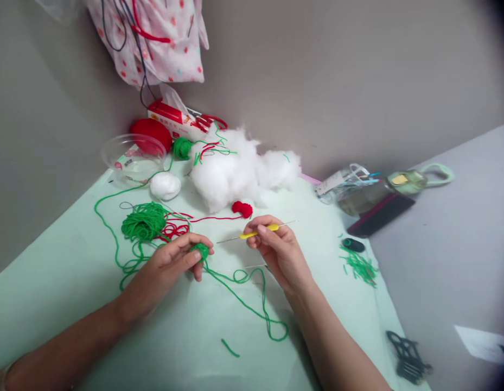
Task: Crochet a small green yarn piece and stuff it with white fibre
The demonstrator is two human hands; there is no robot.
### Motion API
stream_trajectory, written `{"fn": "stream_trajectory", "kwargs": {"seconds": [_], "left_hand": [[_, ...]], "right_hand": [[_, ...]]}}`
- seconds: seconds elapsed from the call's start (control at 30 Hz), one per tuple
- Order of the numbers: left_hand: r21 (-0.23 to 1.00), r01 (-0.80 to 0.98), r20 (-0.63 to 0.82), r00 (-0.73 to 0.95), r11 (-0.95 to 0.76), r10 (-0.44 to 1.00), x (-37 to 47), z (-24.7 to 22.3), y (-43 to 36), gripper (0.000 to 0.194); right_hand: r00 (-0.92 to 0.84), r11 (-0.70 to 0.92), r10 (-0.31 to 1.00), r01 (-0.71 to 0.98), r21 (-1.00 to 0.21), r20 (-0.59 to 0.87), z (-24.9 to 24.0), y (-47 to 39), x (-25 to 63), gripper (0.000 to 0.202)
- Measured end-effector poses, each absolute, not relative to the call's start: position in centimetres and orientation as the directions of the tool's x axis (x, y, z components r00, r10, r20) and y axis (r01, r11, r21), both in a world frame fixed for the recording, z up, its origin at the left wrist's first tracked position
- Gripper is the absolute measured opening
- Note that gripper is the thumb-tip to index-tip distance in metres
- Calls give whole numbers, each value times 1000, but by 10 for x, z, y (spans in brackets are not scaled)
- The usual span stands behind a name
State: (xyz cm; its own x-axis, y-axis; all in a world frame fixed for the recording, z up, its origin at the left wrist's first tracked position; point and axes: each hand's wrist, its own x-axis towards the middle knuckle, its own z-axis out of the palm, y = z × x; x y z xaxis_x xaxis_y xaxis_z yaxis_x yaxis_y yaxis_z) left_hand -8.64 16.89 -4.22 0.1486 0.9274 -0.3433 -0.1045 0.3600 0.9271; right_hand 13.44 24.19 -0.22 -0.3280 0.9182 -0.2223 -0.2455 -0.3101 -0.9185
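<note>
Between the thumb and fingers of my left hand (170, 266) is a small green crochet piece (201, 251). Green yarn (239, 290) trails from it in loose loops across the table to the right. My right hand (278, 250) grips a crochet hook (260, 232) by its yellow handle, and the hook's thin metal tip points left, a short gap from the green piece. A tangled heap of green yarn (144, 221) lies behind my left hand, with loose red yarn (174, 228) beside it. Beyond my right hand sits a small red piece (242, 209).
White stuffing (231, 171) is piled at the back, near a white ball (165, 186), a clear bowl (133, 157), a red yarn ball (152, 136) and a tissue box (174, 119). Green yarn scraps (359, 266), a dark spool (353, 245) and a bottle (402, 182) are on the right.
</note>
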Motion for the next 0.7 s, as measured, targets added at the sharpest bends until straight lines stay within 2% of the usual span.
{"fn": "stream_trajectory", "kwargs": {"seconds": [0.3, 0.5, 0.7], "left_hand": [[928, -113, -339, 136, 354, 931, -82, -42, 166, 31], [894, -249, -332, 187, 372, 925, -79, -35, 166, 30], [883, -276, -335, 197, 380, 922, -79, -37, 164, 31]], "right_hand": [[-395, -276, 905, -266, -924, -156, 6, 234, 134, 15], [-406, -244, 904, -225, -943, -137, 10, 229, 133, 27], [-399, -243, 907, -231, -942, -137, 8, 226, 129, 24]]}}
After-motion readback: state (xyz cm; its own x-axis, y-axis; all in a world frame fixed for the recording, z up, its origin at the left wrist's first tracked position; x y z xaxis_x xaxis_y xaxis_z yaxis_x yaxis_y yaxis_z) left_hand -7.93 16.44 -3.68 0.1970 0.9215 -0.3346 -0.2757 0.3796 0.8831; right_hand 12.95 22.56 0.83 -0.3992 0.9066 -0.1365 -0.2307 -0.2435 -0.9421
